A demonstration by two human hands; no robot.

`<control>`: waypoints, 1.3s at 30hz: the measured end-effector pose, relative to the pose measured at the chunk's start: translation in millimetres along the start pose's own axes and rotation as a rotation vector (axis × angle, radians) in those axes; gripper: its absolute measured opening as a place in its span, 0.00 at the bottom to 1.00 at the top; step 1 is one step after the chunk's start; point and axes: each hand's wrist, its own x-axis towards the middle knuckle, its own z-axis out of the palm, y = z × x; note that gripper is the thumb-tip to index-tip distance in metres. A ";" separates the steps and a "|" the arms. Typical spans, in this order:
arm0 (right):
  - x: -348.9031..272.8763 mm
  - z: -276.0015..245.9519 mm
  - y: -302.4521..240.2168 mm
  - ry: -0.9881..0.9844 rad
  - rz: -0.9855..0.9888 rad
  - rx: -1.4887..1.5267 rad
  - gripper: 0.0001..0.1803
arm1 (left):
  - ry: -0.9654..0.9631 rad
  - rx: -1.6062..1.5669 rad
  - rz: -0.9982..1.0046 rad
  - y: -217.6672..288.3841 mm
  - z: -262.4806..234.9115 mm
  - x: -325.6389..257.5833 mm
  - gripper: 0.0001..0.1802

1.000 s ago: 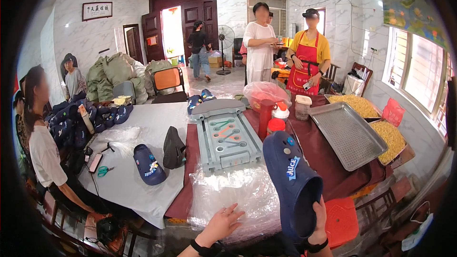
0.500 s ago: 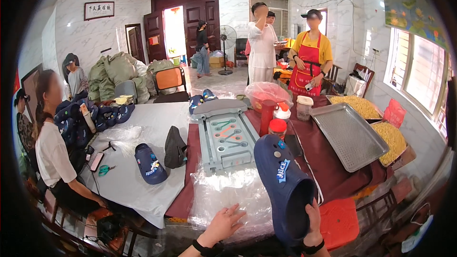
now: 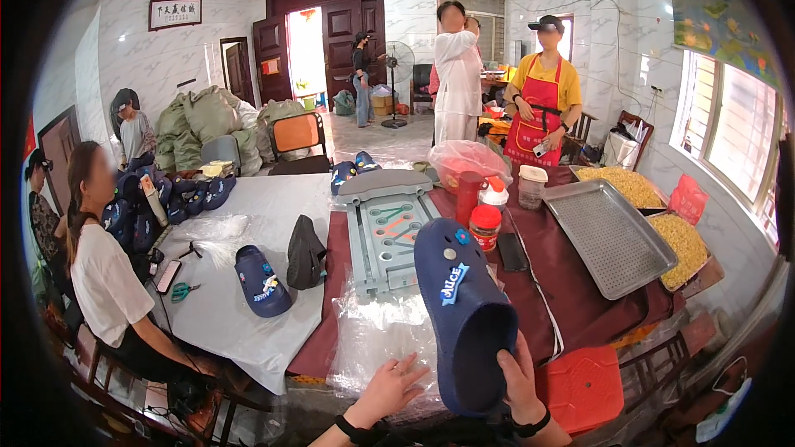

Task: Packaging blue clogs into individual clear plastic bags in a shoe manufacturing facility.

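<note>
A navy blue clog (image 3: pixel 465 302) with charms on its upper is gripped at the heel rim by my right hand (image 3: pixel 520 381). The clog is tilted up, its toe pointing away and its foot opening toward me. Just left of it, my left hand (image 3: pixel 396 387) has its fingers stretched out over a stack of clear plastic bags (image 3: pixel 358 348) at the table's near edge, holding nothing. I cannot tell whether the fingertips touch the plastic. Behind the clog lies a grey plastic frame (image 3: pixel 361 261) with slots and holes. A second navy clog (image 3: pixel 263 283) rests on the pale cloth to the left.
A black shoe-shaped piece (image 3: pixel 305 252) stands beside the frame. Scissors (image 3: pixel 184 291) and a phone (image 3: pixel 169 276) lie at left, near a seated person (image 3: pixel 112 261). Red-lidded jars (image 3: pixel 484 228), a dark phone (image 3: pixel 513 252) and a perforated metal tray (image 3: pixel 609 240) occupy the right. A red stool (image 3: pixel 584 385) stands below.
My right hand has brought the clog to the left, closer to my left hand, and turned it slightly. My left hand stays almost in place.
</note>
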 end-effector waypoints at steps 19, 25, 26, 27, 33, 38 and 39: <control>41.4 7.9 53.7 -0.116 -0.111 -0.340 0.33 | 0.029 -0.017 0.030 -7.2 4.4 -3.6 0.15; 39.8 -7.1 72.9 -0.114 -0.136 -0.379 0.33 | 0.019 -0.009 0.014 -1.7 -2.1 -2.7 0.18; 38.8 -10.1 75.9 -0.105 -0.122 -0.381 0.33 | 0.019 -0.009 0.013 -2.9 -0.7 -2.9 0.18; 38.0 -13.6 79.5 -0.105 -0.123 -0.380 0.33 | 0.026 -0.006 0.022 -4.5 0.9 -3.4 0.20; 33.6 -32.6 97.6 -0.096 -0.127 -0.449 0.32 | 0.029 0.023 0.032 -5.6 2.6 -4.0 0.23; 30.1 -31.7 99.4 -0.082 -0.110 -0.452 0.32 | 0.032 0.017 0.031 -5.8 1.8 -4.1 0.24; 30.2 -32.7 101.0 -0.081 -0.111 -0.452 0.32 | 0.033 0.018 0.033 -6.0 2.1 -4.0 0.24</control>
